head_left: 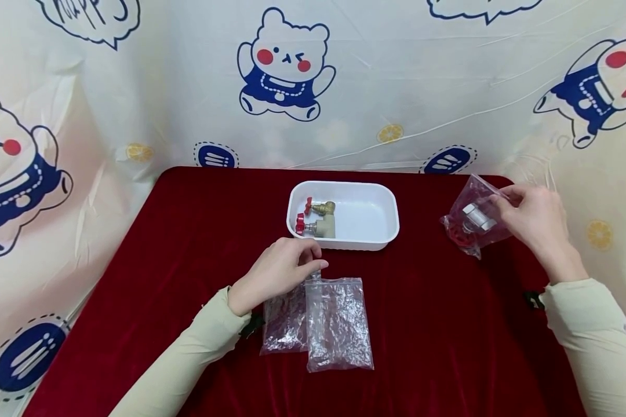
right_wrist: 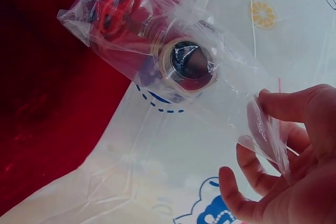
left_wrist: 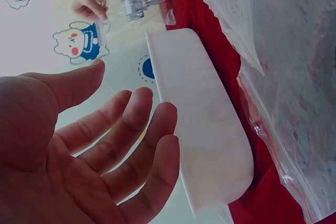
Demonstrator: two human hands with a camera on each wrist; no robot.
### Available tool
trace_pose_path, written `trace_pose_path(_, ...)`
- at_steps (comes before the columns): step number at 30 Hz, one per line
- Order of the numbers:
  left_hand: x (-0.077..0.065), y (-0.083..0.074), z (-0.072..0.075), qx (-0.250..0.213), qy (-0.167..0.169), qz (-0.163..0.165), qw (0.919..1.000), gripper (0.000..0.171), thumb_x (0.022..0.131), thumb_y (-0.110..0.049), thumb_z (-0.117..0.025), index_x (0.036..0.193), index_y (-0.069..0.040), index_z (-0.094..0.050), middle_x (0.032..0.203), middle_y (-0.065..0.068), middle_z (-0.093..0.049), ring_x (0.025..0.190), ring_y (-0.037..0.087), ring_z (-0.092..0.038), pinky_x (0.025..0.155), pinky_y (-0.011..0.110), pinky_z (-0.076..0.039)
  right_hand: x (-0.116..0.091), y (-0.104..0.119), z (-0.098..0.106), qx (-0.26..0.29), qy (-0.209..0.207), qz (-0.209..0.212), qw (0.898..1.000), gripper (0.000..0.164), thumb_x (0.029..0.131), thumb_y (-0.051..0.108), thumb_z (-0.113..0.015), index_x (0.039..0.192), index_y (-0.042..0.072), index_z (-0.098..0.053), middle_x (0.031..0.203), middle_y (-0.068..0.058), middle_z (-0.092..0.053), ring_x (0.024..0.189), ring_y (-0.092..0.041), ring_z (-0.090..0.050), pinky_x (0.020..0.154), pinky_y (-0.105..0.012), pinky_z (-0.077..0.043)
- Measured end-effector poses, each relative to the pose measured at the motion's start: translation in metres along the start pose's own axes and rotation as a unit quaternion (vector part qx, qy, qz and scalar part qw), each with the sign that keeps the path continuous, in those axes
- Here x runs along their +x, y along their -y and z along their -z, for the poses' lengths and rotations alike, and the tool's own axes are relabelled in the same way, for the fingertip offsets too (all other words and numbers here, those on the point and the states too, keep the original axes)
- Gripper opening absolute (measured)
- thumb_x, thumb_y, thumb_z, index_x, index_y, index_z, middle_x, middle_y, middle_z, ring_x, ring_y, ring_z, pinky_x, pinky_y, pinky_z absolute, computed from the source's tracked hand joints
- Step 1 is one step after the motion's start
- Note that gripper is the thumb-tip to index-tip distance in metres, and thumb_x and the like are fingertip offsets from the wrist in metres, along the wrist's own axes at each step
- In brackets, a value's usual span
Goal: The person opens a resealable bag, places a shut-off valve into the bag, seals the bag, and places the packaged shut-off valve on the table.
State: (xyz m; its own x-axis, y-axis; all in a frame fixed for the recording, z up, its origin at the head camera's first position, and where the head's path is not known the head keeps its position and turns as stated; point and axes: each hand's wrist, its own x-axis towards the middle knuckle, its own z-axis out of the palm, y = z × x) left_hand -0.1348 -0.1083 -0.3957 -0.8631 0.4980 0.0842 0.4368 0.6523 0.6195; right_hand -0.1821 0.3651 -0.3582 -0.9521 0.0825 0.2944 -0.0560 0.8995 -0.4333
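At the table's right rear, my right hand (head_left: 539,226) pinches the top of a clear zip bag (head_left: 472,188) between thumb and fingers. Inside the bag is a gate valve (head_left: 478,216) with a red handwheel (right_wrist: 116,11) and a wide threaded opening (right_wrist: 189,66). My left hand (head_left: 280,269) hovers above two flat clear zip bags (head_left: 339,327), just in front of a white plastic tray (head_left: 362,245). Its fingers are loosely bent, with nothing between them in the left wrist view. Two red-handled valves, one brass (head_left: 324,207) and one beige (head_left: 324,227), lie in the tray's left end.
A dark red velvet cloth (head_left: 198,243) covers the table. Behind it and at both sides hangs a pale curtain (head_left: 396,69) printed with cartoon bears. The second flat bag (head_left: 286,330) lies partly under the first, beneath my left wrist.
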Motion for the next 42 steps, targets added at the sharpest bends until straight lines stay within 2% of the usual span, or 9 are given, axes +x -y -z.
trace_pose_path(5,0.0,0.002,-0.001,0.001,-0.002,-0.007,1.0,0.012,0.098,-0.03,-0.079,0.099,-0.019,-0.074,0.073,-0.013,-0.063,0.059,0.007,-0.054,0.055,0.03,-0.048,-0.004,0.001,0.0,0.002,-0.007,-0.002,1.0,0.036,0.099,0.031,-0.071,0.109,-0.003,-0.077,0.093,-0.026,-0.075,0.073,-0.035,-0.06,0.05,-0.032,-0.041)
trace_pose_path(12,0.001,0.001,0.0,0.002,-0.003,-0.006,1.0,0.012,0.098,-0.03,-0.079,0.099,-0.019,-0.074,0.073,-0.012,-0.064,0.059,0.008,-0.055,0.056,0.031,-0.048,-0.009,0.005,0.002,0.012,-0.029,-0.005,0.999,0.036,0.098,0.032,-0.072,0.116,0.002,-0.077,0.099,-0.024,-0.075,0.079,-0.031,-0.059,0.056,-0.021,-0.038)
trace_pose_path(14,0.001,0.001,0.001,0.001,-0.003,-0.005,1.0,0.012,0.098,-0.029,-0.079,0.099,-0.018,-0.075,0.073,-0.012,-0.064,0.059,0.008,-0.055,0.055,0.031,-0.048,-0.011,0.008,0.003,0.01,-0.043,-0.001,0.999,0.033,0.096,0.029,-0.074,0.116,0.002,-0.077,0.098,-0.023,-0.075,0.08,-0.031,-0.059,0.059,-0.024,-0.039)
trace_pose_path(17,0.002,0.002,0.001,0.0,-0.002,-0.006,1.0,0.011,0.099,-0.029,-0.078,0.099,-0.019,-0.075,0.072,-0.011,-0.064,0.058,0.008,-0.054,0.054,0.031,-0.048,-0.015,0.015,0.005,-0.001,-0.078,0.014,0.997,0.029,0.095,0.023,-0.074,0.112,0.0,-0.078,0.098,-0.024,-0.074,0.084,-0.037,-0.06,0.068,-0.038,-0.039)
trace_pose_path(20,0.002,0.002,0.001,-0.001,-0.002,-0.007,1.0,0.009,0.1,-0.027,-0.077,0.099,-0.018,-0.075,0.072,-0.01,-0.064,0.058,0.009,-0.054,0.054,0.031,-0.048,-0.019,0.025,0.007,-0.005,-0.113,0.028,0.993,0.027,0.094,0.019,-0.072,0.109,-0.002,-0.078,0.102,-0.027,-0.073,0.09,-0.043,-0.057,0.072,-0.05,-0.034)
trace_pose_path(26,0.001,0.005,0.0,0.002,0.001,0.002,1.0,0.009,0.101,-0.025,-0.075,0.101,-0.016,-0.076,0.071,-0.01,-0.062,0.057,0.009,-0.051,0.055,0.031,-0.046,-0.028,0.048,0.002,0.017,-0.148,0.075,0.986,0.017,0.094,0.009,-0.072,0.103,-0.003,-0.079,0.1,-0.027,-0.074,0.089,-0.044,-0.06,0.071,-0.049,-0.036)
trace_pose_path(32,0.001,0.009,-0.001,0.002,0.002,0.001,1.0,0.01,0.102,-0.025,-0.073,0.101,-0.016,-0.077,0.069,-0.01,-0.06,0.056,0.009,-0.05,0.054,0.031,-0.046,-0.033,0.067,-0.011,0.026,-0.133,0.11,0.985,0.012,0.095,0.008,-0.072,0.098,-0.002,-0.079,0.091,-0.024,-0.074,0.084,-0.039,-0.06,0.069,-0.054,-0.041)
trace_pose_path(38,0.0,0.012,-0.001,0.001,0.005,0.01,0.9999,0.011,0.103,-0.024,-0.072,0.101,-0.015,-0.077,0.06,-0.006,-0.05,0.05,0.008,-0.042,0.05,0.03,-0.04,-0.037,0.074,-0.023,0.03,-0.105,0.121,0.987,0.009,0.095,0.006,-0.071,0.097,0.001,-0.078,0.09,-0.02,-0.074,0.083,-0.037,-0.063,0.067,-0.056,-0.046)
trace_pose_path(42,0.0,0.014,-0.002,0.001,0.01,0.012,0.9999,0.013,0.104,-0.025,-0.071,0.102,-0.014,-0.077,0.061,-0.007,-0.05,0.05,0.008,-0.042,0.05,0.029,-0.041,-0.041,0.078,-0.035,0.027,-0.084,0.135,0.987,0.007,0.093,0.005,-0.074,0.097,0.001,-0.079,0.091,-0.018,-0.074,0.083,-0.037,-0.064,0.069,-0.055,-0.049)
